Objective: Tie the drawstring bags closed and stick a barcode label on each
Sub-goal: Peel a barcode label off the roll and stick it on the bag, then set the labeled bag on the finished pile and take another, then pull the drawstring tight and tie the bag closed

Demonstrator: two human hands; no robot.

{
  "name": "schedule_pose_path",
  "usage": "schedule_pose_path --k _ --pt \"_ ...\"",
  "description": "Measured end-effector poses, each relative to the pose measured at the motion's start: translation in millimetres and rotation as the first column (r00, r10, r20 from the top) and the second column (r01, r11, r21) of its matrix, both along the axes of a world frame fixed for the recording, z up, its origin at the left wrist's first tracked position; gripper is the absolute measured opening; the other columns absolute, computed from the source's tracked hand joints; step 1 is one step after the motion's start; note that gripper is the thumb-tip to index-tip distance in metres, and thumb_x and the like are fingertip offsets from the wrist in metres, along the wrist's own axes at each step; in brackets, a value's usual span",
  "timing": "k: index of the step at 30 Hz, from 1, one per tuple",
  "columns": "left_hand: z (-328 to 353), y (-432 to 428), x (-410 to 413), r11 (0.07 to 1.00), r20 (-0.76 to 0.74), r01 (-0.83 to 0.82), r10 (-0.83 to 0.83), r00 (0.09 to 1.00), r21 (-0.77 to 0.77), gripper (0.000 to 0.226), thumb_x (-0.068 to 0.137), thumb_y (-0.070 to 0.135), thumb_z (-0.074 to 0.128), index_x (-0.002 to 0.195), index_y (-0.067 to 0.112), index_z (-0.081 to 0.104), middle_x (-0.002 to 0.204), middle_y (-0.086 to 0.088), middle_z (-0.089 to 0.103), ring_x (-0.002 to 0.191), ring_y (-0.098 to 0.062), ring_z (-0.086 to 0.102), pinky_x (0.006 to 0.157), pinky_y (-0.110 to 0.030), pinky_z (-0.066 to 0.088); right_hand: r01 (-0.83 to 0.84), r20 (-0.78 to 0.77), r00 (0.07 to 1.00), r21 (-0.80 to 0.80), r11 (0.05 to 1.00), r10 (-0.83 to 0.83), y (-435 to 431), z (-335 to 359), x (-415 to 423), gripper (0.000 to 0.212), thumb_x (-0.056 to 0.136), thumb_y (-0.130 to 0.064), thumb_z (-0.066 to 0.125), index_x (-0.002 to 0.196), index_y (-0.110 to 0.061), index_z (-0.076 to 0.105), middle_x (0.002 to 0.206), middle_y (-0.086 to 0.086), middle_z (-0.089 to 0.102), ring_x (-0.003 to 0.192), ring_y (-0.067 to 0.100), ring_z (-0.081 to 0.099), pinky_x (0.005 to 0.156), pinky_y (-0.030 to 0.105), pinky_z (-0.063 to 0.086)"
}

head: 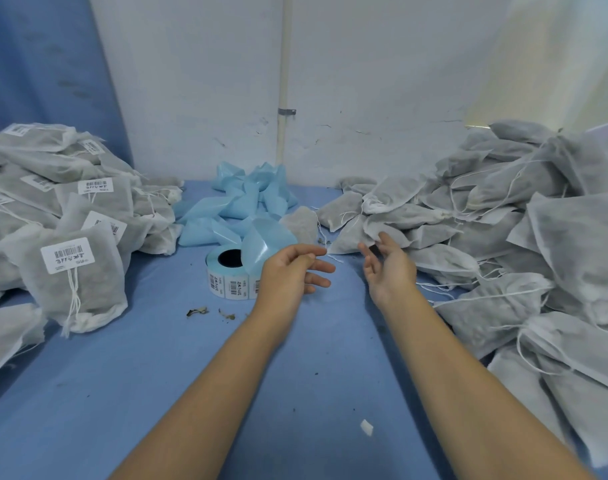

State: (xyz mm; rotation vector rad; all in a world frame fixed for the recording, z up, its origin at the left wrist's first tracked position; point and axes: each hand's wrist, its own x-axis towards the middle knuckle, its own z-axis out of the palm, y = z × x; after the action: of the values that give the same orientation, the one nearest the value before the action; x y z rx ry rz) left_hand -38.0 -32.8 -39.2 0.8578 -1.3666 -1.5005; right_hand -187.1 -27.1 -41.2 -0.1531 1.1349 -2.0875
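A heap of grey-white drawstring bags without labels [503, 216] fills the right side of the blue table. Labelled bags [70, 271] with white barcode stickers are piled at the left. A roll of barcode labels [231, 275] stands in the middle, just left of my left hand. My left hand [292, 271] hovers over the table with its fingers loosely curled and nothing clearly in it; a thin white string end lies just past its fingertips. My right hand [387, 268] is open, palm turned inward, at the near edge of the unlabelled heap, touching or almost touching a bag [351, 233].
Crumpled light-blue label backing strips [247, 202] lie behind the roll against the white wall. Dry leaf crumbs [198, 310] and a small white scrap [366, 427] lie on the blue table surface [157, 375]. A white pipe [284, 81] runs up the wall.
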Motion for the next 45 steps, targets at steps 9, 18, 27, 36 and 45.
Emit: schedule_pose_path --k 9,18,27,36,45 --pt "-2 9 1 0.99 -0.041 0.049 -0.044 0.998 0.129 0.016 0.099 0.012 0.044 0.093 0.014 0.058 0.085 -0.006 0.068 0.052 -0.01 0.065 0.051 -0.019 0.051 0.324 -0.613 0.745 -0.015 0.946 -0.265 31 -5 43 0.028 0.087 -0.017 0.051 0.079 -0.032 0.073 0.069 -0.009 0.066 0.063 0.005 0.055 0.062 0.018 0.042" --pt "-10 14 7 0.993 -0.18 0.046 -0.026 0.983 0.11 0.016 0.098 0.025 0.049 0.107 0.02 0.061 0.094 -0.007 0.072 0.077 -0.021 0.072 0.073 -0.034 0.058 0.054 -0.883 0.455 -0.099 0.994 -0.112 52 -14 84 0.023 0.079 -0.015 0.047 0.077 -0.025 0.068 0.077 -0.007 0.066 0.071 0.008 0.06 0.066 0.025 0.048" --pt "-16 14 17 0.957 -0.303 0.108 -0.022 0.953 0.269 0.018 0.092 0.014 0.051 0.078 0.008 0.061 0.055 -0.005 0.059 0.047 -0.014 0.055 0.051 -0.023 0.046 0.13 -0.931 0.362 0.106 0.986 0.052 55 -25 59 0.06 0.073 0.009 0.058 0.118 -0.03 0.054 0.121 -0.007 0.041 0.099 0.001 0.043 0.08 0.006 0.034" --pt "-24 12 20 0.98 -0.295 -0.05 0.106 0.949 0.193 0.025 0.096 0.017 0.046 0.116 0.02 0.062 0.084 -0.003 0.065 0.05 -0.015 0.06 0.056 -0.024 0.048 -0.035 -0.627 0.771 0.13 0.991 0.109 48 -22 56 0.011 0.086 -0.015 0.066 0.089 -0.022 0.058 0.083 -0.01 0.065 0.076 0.001 0.061 0.066 0.012 0.045" --pt "-26 21 12 0.993 -0.069 0.104 -0.1 0.993 0.051 0.016 0.095 0.004 0.049 0.097 0.014 0.063 0.071 0.0 0.071 0.06 -0.017 0.068 0.055 -0.02 0.054 -0.152 -0.25 0.955 0.044 0.987 0.158 49 -15 58 0.009 0.093 -0.022 0.06 0.088 -0.014 0.059 0.081 0.003 0.066 0.065 0.01 0.06 0.049 0.017 0.047"
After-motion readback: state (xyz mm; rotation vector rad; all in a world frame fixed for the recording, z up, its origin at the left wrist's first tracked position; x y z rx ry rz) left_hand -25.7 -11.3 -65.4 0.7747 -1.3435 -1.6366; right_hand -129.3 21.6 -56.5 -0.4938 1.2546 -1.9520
